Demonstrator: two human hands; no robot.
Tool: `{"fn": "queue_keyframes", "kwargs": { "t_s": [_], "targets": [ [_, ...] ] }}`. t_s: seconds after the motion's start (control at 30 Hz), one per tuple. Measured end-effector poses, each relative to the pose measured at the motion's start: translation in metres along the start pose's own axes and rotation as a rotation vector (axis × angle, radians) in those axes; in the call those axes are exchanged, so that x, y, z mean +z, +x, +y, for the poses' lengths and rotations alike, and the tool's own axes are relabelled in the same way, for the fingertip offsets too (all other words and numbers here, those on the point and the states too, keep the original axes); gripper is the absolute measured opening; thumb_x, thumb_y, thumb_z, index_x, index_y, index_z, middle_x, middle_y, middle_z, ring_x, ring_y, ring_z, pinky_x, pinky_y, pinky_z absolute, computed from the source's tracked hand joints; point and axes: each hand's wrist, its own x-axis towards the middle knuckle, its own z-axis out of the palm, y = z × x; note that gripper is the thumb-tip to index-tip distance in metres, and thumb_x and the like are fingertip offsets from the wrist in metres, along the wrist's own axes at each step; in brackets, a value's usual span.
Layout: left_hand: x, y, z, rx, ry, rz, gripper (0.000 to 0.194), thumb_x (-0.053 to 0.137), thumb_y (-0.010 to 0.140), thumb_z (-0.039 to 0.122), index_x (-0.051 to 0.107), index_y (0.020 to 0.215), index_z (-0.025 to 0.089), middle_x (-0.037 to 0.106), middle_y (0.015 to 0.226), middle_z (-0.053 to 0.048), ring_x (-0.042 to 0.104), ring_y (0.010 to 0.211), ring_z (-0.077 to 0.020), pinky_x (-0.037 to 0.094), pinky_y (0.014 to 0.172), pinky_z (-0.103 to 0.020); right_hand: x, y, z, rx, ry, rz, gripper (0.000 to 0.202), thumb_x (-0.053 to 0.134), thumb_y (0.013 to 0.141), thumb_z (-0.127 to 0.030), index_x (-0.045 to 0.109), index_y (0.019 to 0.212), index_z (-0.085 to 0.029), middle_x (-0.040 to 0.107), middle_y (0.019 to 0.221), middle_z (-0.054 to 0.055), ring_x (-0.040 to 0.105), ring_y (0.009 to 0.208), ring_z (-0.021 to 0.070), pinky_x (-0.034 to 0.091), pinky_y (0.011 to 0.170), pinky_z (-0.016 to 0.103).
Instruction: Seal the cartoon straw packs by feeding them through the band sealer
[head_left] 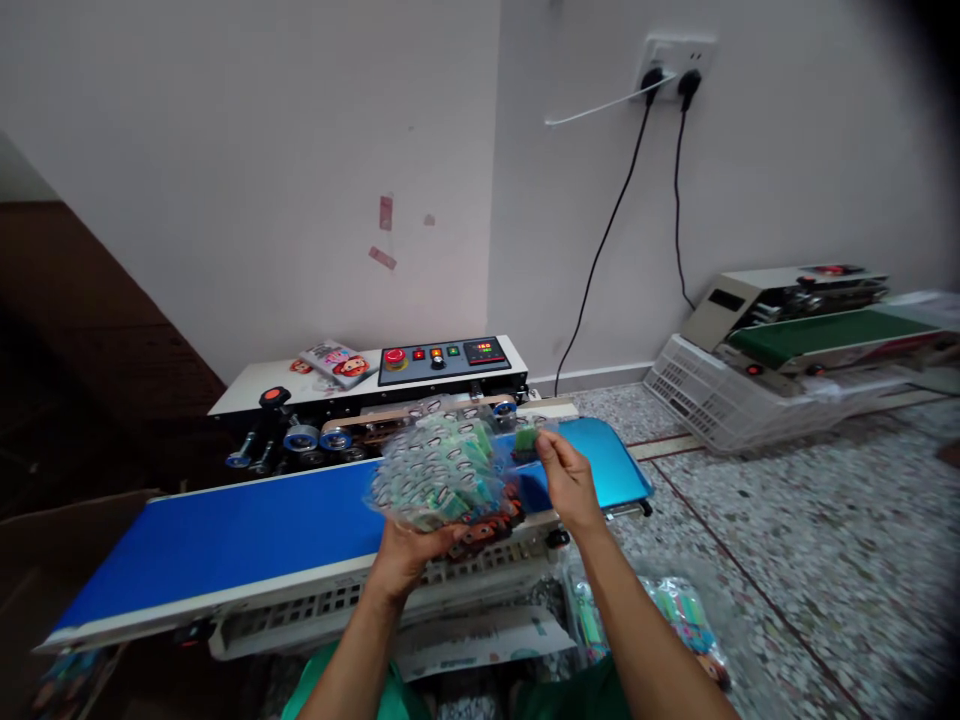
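A thick fanned bundle of small clear plastic packets (439,465), with green and brown printed contents, rests in my left hand (412,555), whose fingers wrap under its lower edge. To the right, my right hand (570,480) pinches one small green packet (526,442) between thumb and fingertips. Both hands are above the blue belt (262,530) of a band sealing machine. Its control panel (442,358), with a red button and a lit display, lies just behind the bundle.
Printed packages (337,362) lie on the machine's top. A second sealer with a green belt (832,330) sits on a white crate (720,400) at right. More packets in clear plastic (675,610) are on the speckled floor. Black cords (615,215) hang from a wall socket (675,65).
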Motion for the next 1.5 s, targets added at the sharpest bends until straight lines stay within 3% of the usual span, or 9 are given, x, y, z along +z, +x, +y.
{"fn": "queue_keyframes", "kwargs": {
  "t_s": [0.33,0.63,0.8,0.9,1.0,1.07,1.27,1.43,1.5],
  "targets": [
    [-0.006,0.000,0.005,-0.049,0.028,-0.046,0.058,0.086,0.041,0.035,0.071,0.093,0.013,0.074,0.084,-0.012,0.067,0.087,-0.0342,0.054,0.078,-0.043,-0.039,0.048,0.032,0.082,-0.612,0.110,0.035,0.044,0.084,-0.042,0.066,0.083,-0.015,0.068,0.076,0.007,0.060,0.072,0.0203,0.041,0.065,0.028],
    [-0.016,0.000,0.000,-0.052,0.075,-0.059,0.055,0.084,0.044,0.035,0.072,0.092,0.013,0.073,0.088,-0.013,0.066,0.091,-0.0345,0.052,0.082,-0.044,-0.012,0.063,0.046,0.199,-0.829,0.075,0.031,0.042,0.086,-0.034,0.068,0.086,-0.016,0.071,0.085,0.011,0.064,0.081,0.0213,0.040,0.067,0.027],
    [-0.017,0.002,-0.006,-0.065,0.051,-0.057,0.051,0.085,0.044,0.033,0.071,0.088,0.013,0.073,0.088,-0.012,0.065,0.090,-0.0330,0.051,0.082,-0.044,0.011,0.064,0.037,0.212,-0.876,-0.024,0.031,0.044,0.087,-0.035,0.068,0.093,-0.016,0.070,0.091,0.013,0.063,0.087,0.0234,0.042,0.074,0.031],
    [-0.015,0.002,-0.006,-0.063,0.028,-0.013,0.043,0.085,0.044,0.029,0.070,0.081,0.013,0.073,0.087,-0.010,0.066,0.086,-0.0302,0.052,0.081,-0.041,0.019,0.050,0.011,0.101,-0.640,-0.086,0.039,0.046,0.087,-0.044,0.063,0.109,-0.017,0.068,0.102,0.012,0.061,0.094,0.0232,0.044,0.081,0.033],
    [-0.011,0.002,-0.004,-0.055,0.007,0.001,0.044,0.085,0.044,0.027,0.070,0.082,0.013,0.073,0.086,-0.009,0.066,0.085,-0.0289,0.052,0.080,-0.039,0.022,0.034,-0.020,0.056,-0.133,-0.428,0.044,0.039,0.091,-0.050,0.059,0.119,-0.022,0.066,0.109,0.007,0.059,0.100,0.0198,0.045,0.086,0.033],
    [-0.007,0.002,-0.003,-0.053,-0.006,0.005,0.047,0.085,0.044,0.027,0.069,0.086,0.012,0.073,0.084,-0.009,0.067,0.084,-0.0282,0.052,0.080,-0.039,0.023,0.026,-0.032,0.050,0.078,-0.576,0.040,0.043,0.090,-0.048,0.062,0.114,-0.023,0.066,0.108,0.005,0.058,0.103,0.0192,0.044,0.090,0.033],
    [-0.002,0.002,-0.008,-0.060,-0.048,-0.028,0.050,0.085,0.044,0.027,0.068,0.088,0.012,0.073,0.089,-0.011,0.067,0.087,-0.0310,0.051,0.082,-0.043,0.025,0.019,-0.021,0.173,0.270,-0.360,0.022,0.067,0.076,-0.042,0.067,0.079,-0.020,0.066,0.077,0.000,0.059,0.075,0.0143,0.047,0.071,0.026],
    [0.000,0.002,-0.011,-0.063,-0.085,-0.034,0.049,0.085,0.045,0.025,0.068,0.089,0.013,0.073,0.084,-0.009,0.067,0.087,-0.0308,0.051,0.082,-0.044,0.025,0.012,-0.021,0.236,0.410,-0.471,0.044,0.050,0.083,-0.056,0.063,0.110,-0.023,0.068,0.097,0.006,0.063,0.084,0.0181,0.050,0.073,0.031],
    [0.003,0.002,-0.010,-0.051,-0.089,-0.033,0.047,0.085,0.045,0.025,0.068,0.088,0.012,0.073,0.085,-0.009,0.067,0.088,-0.0307,0.051,0.083,-0.043,0.024,0.010,-0.024,0.219,0.367,-0.502,0.046,0.049,0.084,-0.055,0.064,0.112,-0.022,0.068,0.098,0.007,0.063,0.087,0.0201,0.050,0.075,0.033]
  ]
}}
